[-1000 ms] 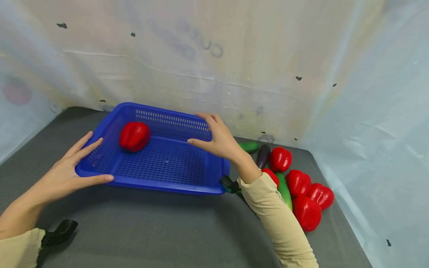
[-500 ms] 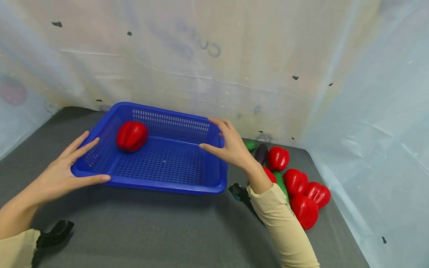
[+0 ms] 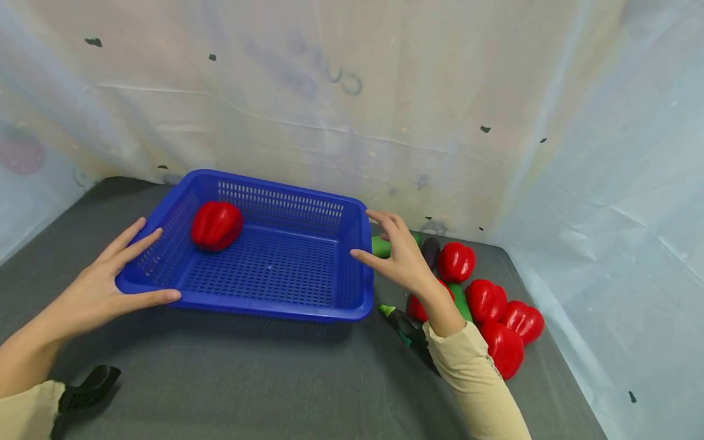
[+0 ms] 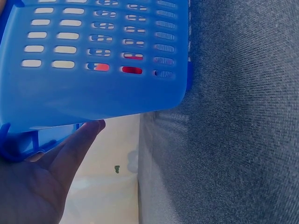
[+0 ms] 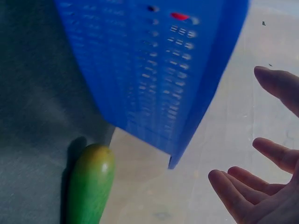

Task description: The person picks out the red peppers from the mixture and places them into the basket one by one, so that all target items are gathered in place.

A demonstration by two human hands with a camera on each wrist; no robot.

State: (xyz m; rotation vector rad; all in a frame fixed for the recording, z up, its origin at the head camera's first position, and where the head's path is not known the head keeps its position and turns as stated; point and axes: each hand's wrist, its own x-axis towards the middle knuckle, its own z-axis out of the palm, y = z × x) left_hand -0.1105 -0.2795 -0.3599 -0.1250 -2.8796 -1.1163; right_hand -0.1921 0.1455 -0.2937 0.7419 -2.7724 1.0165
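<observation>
In the head view, the blue basket [image 3: 269, 307] sits on the grey table [image 3: 247, 385], a red pepper [image 3: 217, 226] inside at its left. Your left hand [image 3: 99, 293] spreads straight fingers at the left rim, touching without gripping. Your right hand [image 3: 406, 260], holding nothing, is just beside the right rim. In the left wrist view, one digit meets the basket's edge. In the right wrist view, your loosely spread fingers appear apart from the basket; a green vegetable [image 5: 91, 184] lies near it.
</observation>
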